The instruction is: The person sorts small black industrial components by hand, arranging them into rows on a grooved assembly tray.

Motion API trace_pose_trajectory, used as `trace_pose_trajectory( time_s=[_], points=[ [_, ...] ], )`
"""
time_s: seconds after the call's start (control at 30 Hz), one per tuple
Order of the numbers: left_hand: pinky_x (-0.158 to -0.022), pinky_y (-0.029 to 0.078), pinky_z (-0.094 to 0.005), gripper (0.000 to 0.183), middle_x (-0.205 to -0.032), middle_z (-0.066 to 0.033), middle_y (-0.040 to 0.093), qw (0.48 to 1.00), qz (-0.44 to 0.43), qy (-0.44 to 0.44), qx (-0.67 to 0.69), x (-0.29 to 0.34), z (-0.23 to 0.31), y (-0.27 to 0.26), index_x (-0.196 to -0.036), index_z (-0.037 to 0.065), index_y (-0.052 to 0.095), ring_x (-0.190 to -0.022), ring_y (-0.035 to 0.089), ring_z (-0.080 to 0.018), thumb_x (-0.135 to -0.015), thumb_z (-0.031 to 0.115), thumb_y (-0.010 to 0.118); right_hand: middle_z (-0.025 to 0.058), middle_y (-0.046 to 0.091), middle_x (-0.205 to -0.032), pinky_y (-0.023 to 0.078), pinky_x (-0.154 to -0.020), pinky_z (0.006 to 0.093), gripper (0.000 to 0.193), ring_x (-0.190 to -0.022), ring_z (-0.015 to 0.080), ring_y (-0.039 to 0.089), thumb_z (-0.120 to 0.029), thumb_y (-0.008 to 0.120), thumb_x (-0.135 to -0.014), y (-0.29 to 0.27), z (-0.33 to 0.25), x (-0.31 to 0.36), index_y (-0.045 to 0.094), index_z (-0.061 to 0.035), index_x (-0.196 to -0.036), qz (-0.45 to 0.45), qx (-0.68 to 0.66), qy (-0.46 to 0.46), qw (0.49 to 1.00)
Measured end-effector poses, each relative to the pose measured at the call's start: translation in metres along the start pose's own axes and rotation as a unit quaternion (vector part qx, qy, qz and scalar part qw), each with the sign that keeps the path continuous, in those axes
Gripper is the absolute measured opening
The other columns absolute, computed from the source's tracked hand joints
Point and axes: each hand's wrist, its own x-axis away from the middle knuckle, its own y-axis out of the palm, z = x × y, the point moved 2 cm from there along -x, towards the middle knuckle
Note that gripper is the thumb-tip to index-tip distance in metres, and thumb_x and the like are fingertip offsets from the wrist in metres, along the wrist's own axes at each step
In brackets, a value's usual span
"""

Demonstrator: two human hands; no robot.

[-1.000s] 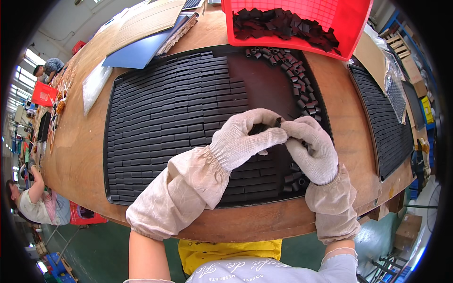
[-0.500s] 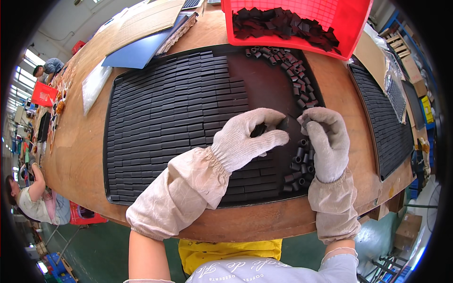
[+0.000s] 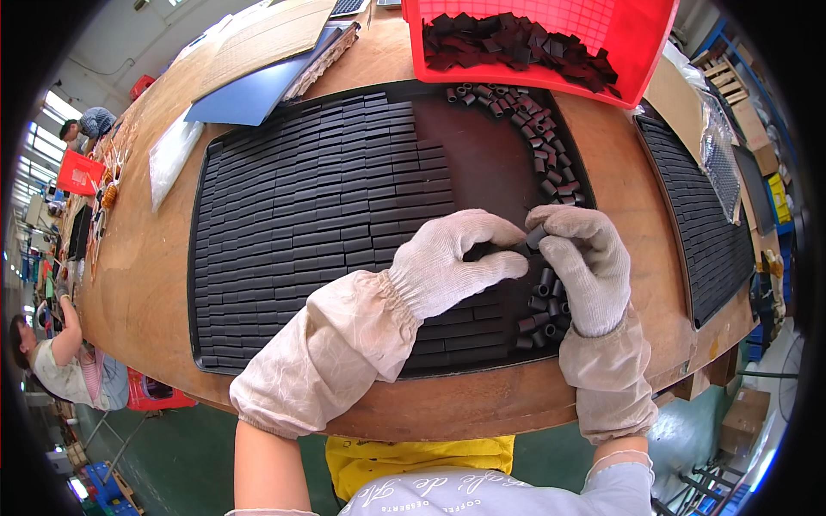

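Observation:
Both my hands wear off-white knit gloves with beige oversleeves and meet above the right part of a dark tray (image 3: 486, 163). My right hand (image 3: 589, 262) pinches a short black tube (image 3: 535, 236) between thumb and fingers. Close beside it, my left hand (image 3: 456, 258) has thumb and forefinger curled toward each other at the tube's left end. Something dark lies at those fingertips, too hidden to name. Rows of black cylindrical pieces (image 3: 318, 215) fill the tray's left and middle. Loose short black tubes (image 3: 546, 155) lie along its right side, some below my right hand.
A red plastic crate (image 3: 632, 52) holding flat black pieces (image 3: 516, 43) stands behind the tray. Cardboard (image 3: 267, 43) and a blue panel (image 3: 258, 90) lie at the far left. Another filled tray (image 3: 697, 224) is on the right. Two other people are off to the left.
My hands have come together. The right hand has moved slightly left and down, and the tube in it shows more clearly. My left hand has lowered slightly.

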Motion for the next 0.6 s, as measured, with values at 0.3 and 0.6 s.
trace_pose_trajectory(
  time_s=[0.3, 0.6],
  points=[
    [-0.057, 0.046, -0.0202, 0.029, -0.078, 0.0007, 0.063, 0.998, -0.004, -0.061, 0.034, 0.0, 0.009, -0.001, -0.11, 0.001, 0.069, -0.065, 0.054, -0.0043, -0.086, 0.013, 0.076, 0.0115, 0.066, -0.113, 0.05, -0.091, 0.0277, 0.018, -0.101, 0.0138, 0.062, 0.005, 0.062, -0.091, 0.002, -0.003, 0.001, 0.06, 0.0011, -0.109, 0.002, 0.029, 0.015, 0.999],
    [-0.057, 0.046, -0.02, 0.028, -0.082, 0.0006, 0.065, 0.993, -0.01, -0.077, 0.086, 0.001, 0.006, -0.003, -0.111, 0.002, 0.069, -0.065, 0.055, -0.0045, -0.088, 0.017, 0.074, 0.013, 0.066, -0.113, 0.049, -0.092, 0.0295, 0.017, -0.103, 0.0173, 0.063, 0.002, 0.06, -0.092, 0.0, -0.002, -0.003, 0.064, 0.0021, -0.108, -0.014, 0.136, 0.012, 0.991]
  ],
)
